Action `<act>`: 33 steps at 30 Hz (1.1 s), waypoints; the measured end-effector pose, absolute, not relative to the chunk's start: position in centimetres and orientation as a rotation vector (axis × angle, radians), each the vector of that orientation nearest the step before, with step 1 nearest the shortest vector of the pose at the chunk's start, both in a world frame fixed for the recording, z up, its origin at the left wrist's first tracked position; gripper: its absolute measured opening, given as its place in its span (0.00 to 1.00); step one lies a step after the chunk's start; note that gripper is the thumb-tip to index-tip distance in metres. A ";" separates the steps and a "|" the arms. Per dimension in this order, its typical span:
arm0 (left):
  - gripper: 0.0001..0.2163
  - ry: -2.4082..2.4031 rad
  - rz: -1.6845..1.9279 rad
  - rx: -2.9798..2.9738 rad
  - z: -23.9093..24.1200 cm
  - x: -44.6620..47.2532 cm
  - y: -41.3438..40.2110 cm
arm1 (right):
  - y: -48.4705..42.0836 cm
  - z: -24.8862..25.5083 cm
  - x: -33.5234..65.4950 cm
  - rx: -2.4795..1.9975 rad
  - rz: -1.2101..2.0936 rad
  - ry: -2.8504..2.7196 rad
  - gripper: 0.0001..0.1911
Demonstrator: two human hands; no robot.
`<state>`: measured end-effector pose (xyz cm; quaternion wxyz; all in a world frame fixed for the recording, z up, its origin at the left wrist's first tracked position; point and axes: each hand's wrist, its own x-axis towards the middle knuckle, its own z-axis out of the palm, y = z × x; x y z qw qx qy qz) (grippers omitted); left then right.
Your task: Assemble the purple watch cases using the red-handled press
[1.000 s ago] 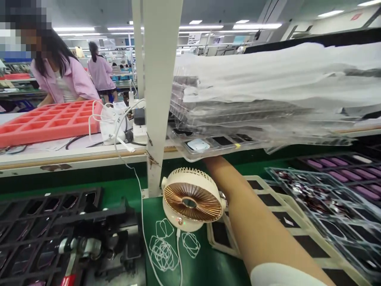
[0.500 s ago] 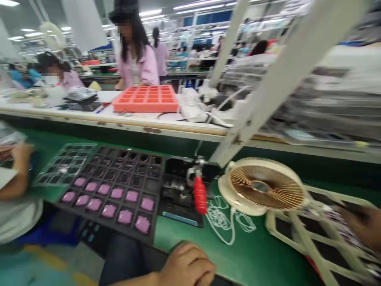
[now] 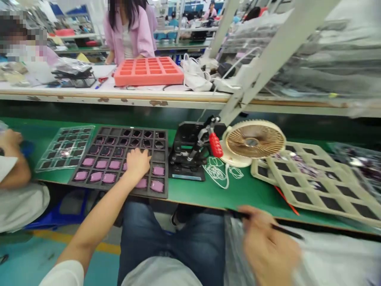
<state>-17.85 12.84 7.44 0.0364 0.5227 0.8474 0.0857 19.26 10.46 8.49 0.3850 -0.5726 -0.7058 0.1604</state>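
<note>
My left hand [image 3: 137,163] reaches over the dark compartment tray [image 3: 152,156], its fingers curled down among the cells; what they grip, if anything, is hidden. Purple rounded-square pieces [image 3: 115,165] fill the tray's near rows, while dark-faced watch-shaped pieces [image 3: 106,151] lie in the far rows. Near the table's front edge at right, my right hand [image 3: 268,242] is closed around a thin black pen-like tool [image 3: 287,231]; motion blurs it. To the right of the tray stands a black toggle-clamp fixture [image 3: 187,147] with a red handle [image 3: 215,145].
A cream fan [image 3: 254,140] stands beside the fixture, with its white cable [image 3: 216,171] coiled in front. Cream trays [image 3: 315,174] overlap at right. A clear tray [image 3: 67,147] lies left, near another person's arm [image 3: 14,159]. An orange tray [image 3: 149,79] sits on the raised shelf.
My left hand has moved from the table's front edge onto the dark tray. My right hand has come back from the cream trays towards my lap, and the view has tilted down.
</note>
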 end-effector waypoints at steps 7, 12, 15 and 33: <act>0.18 2.511 0.048 1.610 7.9 -19.1 14.7 | 15.0 2.8 15.9 -1.388 0.676 -2.034 0.30; 0.20 2.448 0.082 1.639 7.6 -20.4 14.9 | 15.8 1.2 17.6 -1.294 0.769 -1.964 0.24; 0.18 2.436 0.150 1.623 7.1 -19.9 14.9 | 15.8 0.8 17.9 -1.305 0.797 -1.894 0.23; 0.24 1.261 1.396 0.799 9.5 -15.0 7.0 | 12.1 2.5 14.6 -0.720 1.217 -1.500 0.07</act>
